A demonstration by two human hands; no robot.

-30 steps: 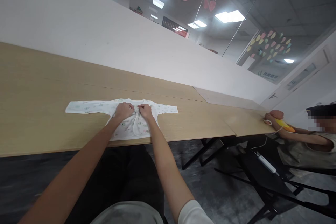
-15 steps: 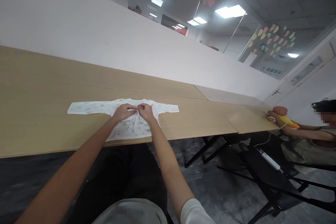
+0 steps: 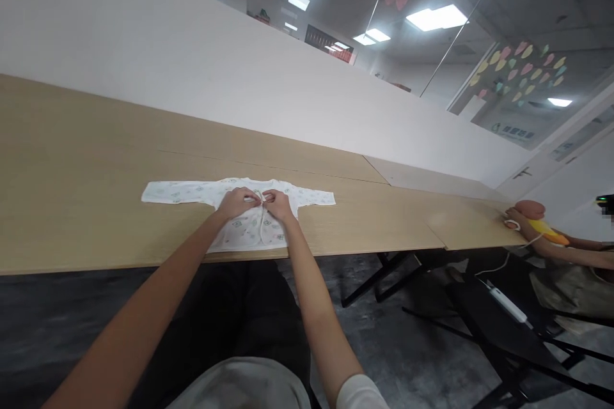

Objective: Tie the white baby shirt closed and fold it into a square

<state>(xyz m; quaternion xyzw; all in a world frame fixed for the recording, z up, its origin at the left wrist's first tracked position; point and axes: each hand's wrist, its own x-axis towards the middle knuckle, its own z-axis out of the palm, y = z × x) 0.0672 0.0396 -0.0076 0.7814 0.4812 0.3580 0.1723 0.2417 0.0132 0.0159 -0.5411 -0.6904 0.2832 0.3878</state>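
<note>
A small white baby shirt (image 3: 244,230) with a pale print lies spread on the wooden table (image 3: 96,217), its sleeves stretched out to both sides. My left hand (image 3: 238,202) pinches the shirt's front edge near the upper middle. Close against it, my right hand (image 3: 278,204) is closed on the other side of the same front opening. The fingertips of both hands almost meet there, and they hide whatever fastening may lie between them. Below the hands the front edge runs down to the hem, which lies near the table's front edge.
A white partition (image 3: 288,102) with glass above runs behind the table. At the far right another person's arm (image 3: 551,249) rests by a doll-like toy (image 3: 542,227) in yellow. Black folding chairs (image 3: 484,326) stand below, with a white power strip (image 3: 508,305) on one.
The view has shifted slightly, so the scene sits further right. Both hands stay at the shirt's front opening; the front flap that hung curved now lies straighter.
</note>
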